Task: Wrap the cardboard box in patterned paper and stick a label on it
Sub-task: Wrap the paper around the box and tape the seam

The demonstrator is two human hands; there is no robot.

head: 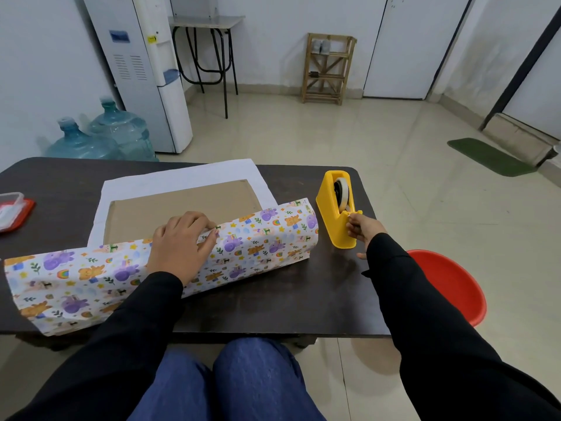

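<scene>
The cardboard box [182, 208] lies at the centre of the table [273, 299]. The left hand [182, 241], fingers extended, presses the patterned paper [258, 238] flap onto it to hold the fold. The right hand [362, 227] pinches the tape end [349, 212] at the dispenser [334, 205] by the right edge, presumably to fix that flap.

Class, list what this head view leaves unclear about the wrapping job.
1. Head view: cardboard box near side, covered by patterned paper and left hand.
2. Head view: whether right hand pinches tape from yellow dispenser, too small to tell.
3. Head view: red-lidded container, cut off by left edge.
</scene>
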